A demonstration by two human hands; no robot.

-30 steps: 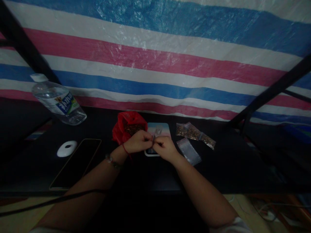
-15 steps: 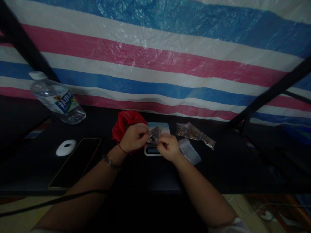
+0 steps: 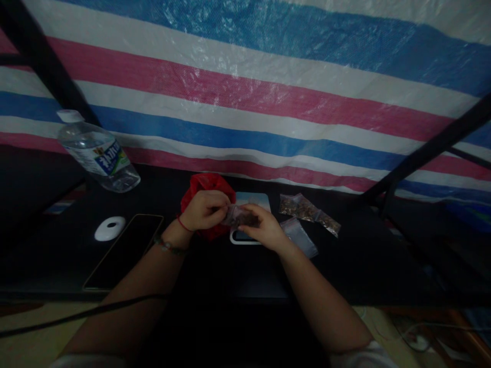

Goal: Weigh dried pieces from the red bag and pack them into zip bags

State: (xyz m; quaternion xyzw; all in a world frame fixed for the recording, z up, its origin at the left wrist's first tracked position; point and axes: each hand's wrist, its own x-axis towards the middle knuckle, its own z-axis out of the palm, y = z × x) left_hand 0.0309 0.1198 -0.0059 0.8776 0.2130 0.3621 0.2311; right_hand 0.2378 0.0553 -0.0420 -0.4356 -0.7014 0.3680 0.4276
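Note:
Between my hands is a small clear zip bag (image 3: 245, 220) with dark brown bits inside, held above a white digital scale (image 3: 264, 200). My left hand (image 3: 207, 210) pinches the bag's left end. Thumb and fingers of my right hand (image 3: 264, 227) grip its filled right end. Behind my left hand sits a red plastic bag (image 3: 207, 181), its contents hidden. Right of the scale, flat clear zip bags (image 3: 301, 237) lie on the black table. Beyond them are three filled zip bags (image 3: 306, 208) in a row.
A clear plastic bottle (image 3: 102, 156) stands at the back left. Nearer are a white rounded device (image 3: 110, 228) and a phone (image 3: 125, 253). A dark cord (image 3: 115, 305) crosses in front of my left forearm. Striped plastic sheeting (image 3: 245, 97) hangs behind, with black metal bars (image 3: 418, 148) at the sides.
The small zip bag has turned from upright to sideways between my hands. My right hand has shifted its hold onto the filled part, and my left hand has moved slightly left.

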